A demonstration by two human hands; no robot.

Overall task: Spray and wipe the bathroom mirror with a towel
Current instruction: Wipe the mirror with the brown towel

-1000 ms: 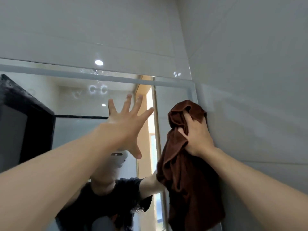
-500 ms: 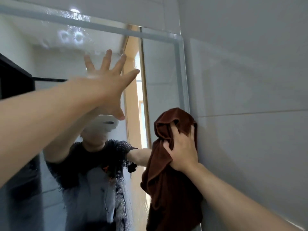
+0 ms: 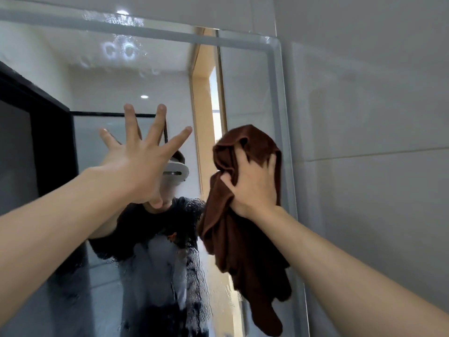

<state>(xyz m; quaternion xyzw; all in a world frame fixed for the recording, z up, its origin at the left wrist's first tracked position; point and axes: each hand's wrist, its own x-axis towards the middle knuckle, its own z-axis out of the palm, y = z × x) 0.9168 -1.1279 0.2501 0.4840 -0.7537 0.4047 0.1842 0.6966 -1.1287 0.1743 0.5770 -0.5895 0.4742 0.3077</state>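
Note:
The bathroom mirror [image 3: 245,93] fills the left and middle of the view, with a pale frosted border along its top and right edge. Droplets and wet streaks mark the glass near the top and lower down. My right hand [image 3: 252,183] presses a bunched brown towel [image 3: 245,239] against the glass close to the right border; most of the towel hangs loose below my wrist. My left hand [image 3: 138,166] is raised in front of the glass with fingers spread wide, holding nothing. Whether its fingertips touch the glass is unclear.
A grey tiled wall [image 3: 376,142] meets the mirror's right edge and runs toward me. More tile [image 3: 170,8] lies above the mirror. The glass reflects a person in a dark top, a black-framed panel [image 3: 48,142] at left and a wooden door frame [image 3: 204,105].
My right hand has slid the towel down the mirror's right edge, away from the top corner. My left hand has stayed raised and spread. The view has tilted down.

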